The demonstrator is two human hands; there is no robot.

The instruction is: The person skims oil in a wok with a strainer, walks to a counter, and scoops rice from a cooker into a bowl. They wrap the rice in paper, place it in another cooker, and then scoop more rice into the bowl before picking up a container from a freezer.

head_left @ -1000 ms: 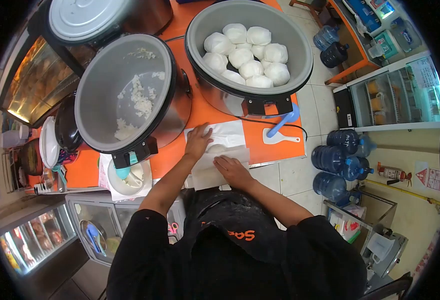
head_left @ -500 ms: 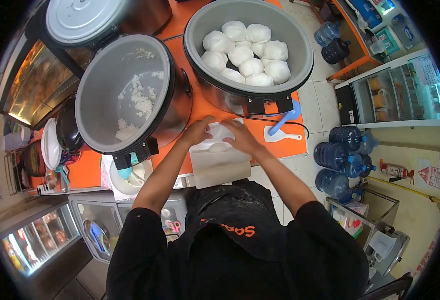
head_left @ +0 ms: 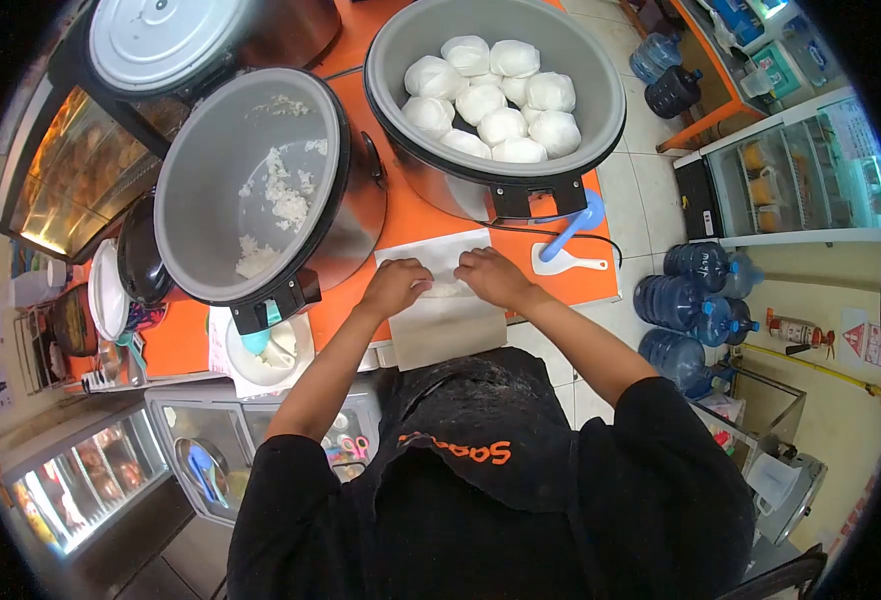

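Head view: left hand [head_left: 395,288], right hand [head_left: 496,278] both half-closed on paper [head_left: 445,332]; right pot [head_left: 562,45] holds white bundles [head_left: 480,103], left pot [head_left: 195,190] rice [head_left: 286,203].

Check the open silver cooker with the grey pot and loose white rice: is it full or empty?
Nearly empty: the grey pot is mostly bare inside, with only scattered clumps of white rice.

A vivid orange tabletop [head_left: 347,318] carries a white scoop [head_left: 570,262] and a blue scoop [head_left: 572,228]. White wrapped bundles [head_left: 501,125] and white rice [head_left: 288,200] show against plain grey pot interiors. Orange lettering [head_left: 460,449] marks a black apron [head_left: 475,410]. Paper [head_left: 444,333] is white at its far part, tan at its near part; water jugs [head_left: 669,300] are blue.
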